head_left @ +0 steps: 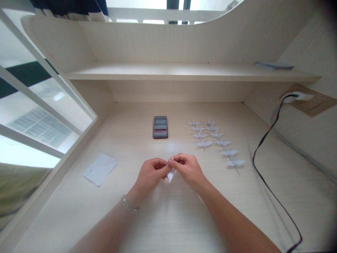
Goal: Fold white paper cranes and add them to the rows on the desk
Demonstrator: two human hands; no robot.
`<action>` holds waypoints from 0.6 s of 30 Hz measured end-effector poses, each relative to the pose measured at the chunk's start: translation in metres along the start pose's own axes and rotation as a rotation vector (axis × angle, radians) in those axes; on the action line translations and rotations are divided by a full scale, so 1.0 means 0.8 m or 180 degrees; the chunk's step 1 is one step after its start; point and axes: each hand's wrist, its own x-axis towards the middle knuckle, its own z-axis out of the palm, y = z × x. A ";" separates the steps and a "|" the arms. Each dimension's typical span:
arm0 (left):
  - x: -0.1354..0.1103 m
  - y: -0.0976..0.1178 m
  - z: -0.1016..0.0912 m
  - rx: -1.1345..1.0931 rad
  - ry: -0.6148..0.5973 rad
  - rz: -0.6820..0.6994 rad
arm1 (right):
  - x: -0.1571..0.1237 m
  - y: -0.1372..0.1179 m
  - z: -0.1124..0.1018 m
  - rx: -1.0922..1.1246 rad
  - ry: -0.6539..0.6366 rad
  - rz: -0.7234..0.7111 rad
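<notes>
A small folded piece of white paper [170,175] is pinched between both hands above the middle of the desk, its pointed end towards me. My left hand [154,171] grips it from the left with thumb and fingers closed; a beaded bracelet [129,205] circles that wrist. From the right, my right hand [187,168] pinches its upper part, the fingertips close to those of the left. The fingers hide much of the folds. Beyond my right hand lie several folded paper cranes [204,143] in two slanting rows.
Flat white paper [100,169] lies on the left of the desk. A phone [160,127] showing a blurred screen rests behind my hands. Along the right runs a black cable [254,158] from a wall socket [310,100]. Above the desk's back is a shelf [168,72].
</notes>
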 end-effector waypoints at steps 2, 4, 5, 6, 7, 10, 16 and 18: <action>0.000 0.000 0.000 0.0025 -0.0012 0.0000 | 0.001 0.002 0.000 0.0124 -0.0026 0.0043; 0.000 0.000 -0.001 0.0027 -0.0035 -0.0002 | 0.002 0.003 0.001 0.0247 -0.0020 0.0096; 0.000 -0.001 -0.001 0.0029 -0.0047 -0.0003 | 0.002 0.003 0.001 0.0286 -0.0008 0.0116; 0.000 -0.001 -0.002 0.0029 -0.0062 -0.0005 | 0.002 0.002 0.002 0.0307 0.0010 0.0129; 0.000 -0.001 -0.002 0.0024 -0.0075 -0.0007 | 0.002 0.001 0.002 0.0316 0.0033 0.0132; -0.001 -0.002 -0.002 0.0004 -0.0112 -0.0015 | 0.003 -0.004 0.003 0.0299 0.0092 0.0125; 0.000 -0.006 -0.002 0.0010 -0.0156 -0.0084 | 0.003 -0.008 -0.002 0.0470 0.0235 0.0044; 0.000 -0.006 -0.002 0.0029 -0.0140 -0.0080 | 0.002 -0.006 -0.003 0.0344 0.0192 0.0006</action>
